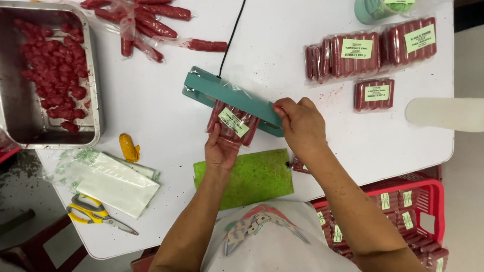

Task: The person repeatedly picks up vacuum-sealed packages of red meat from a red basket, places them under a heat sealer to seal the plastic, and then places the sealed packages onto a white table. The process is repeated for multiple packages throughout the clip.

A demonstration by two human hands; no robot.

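Teal metal marks the heat sealer [229, 95], whose bar lies slanted across the white table [151, 100] with a black cord [233, 35] running away from its far end. The right hand [301, 123] rests on the near end of the bar, fingers bent together and pressing down on it. Under the bar, just left of those fingertips, sits a clear bag of red sausages [233, 123] with a pale label; its open end is caught beneath the bar. The left hand [220, 150] holds the bag's near end from below, thumb and fingers closed on the plastic. Behind the left wrist lies a green cloth [252, 176]. Well beyond the right fingers, sealed sausage packs [370, 53] lie in a row. Far left of the left fingers stand a steel tray [93, 75] of red meat pieces, a stack of empty bags [111, 184] and yellow-handled scissors [96, 214]. A red crate [428, 194] of packs sits by the right forearm.
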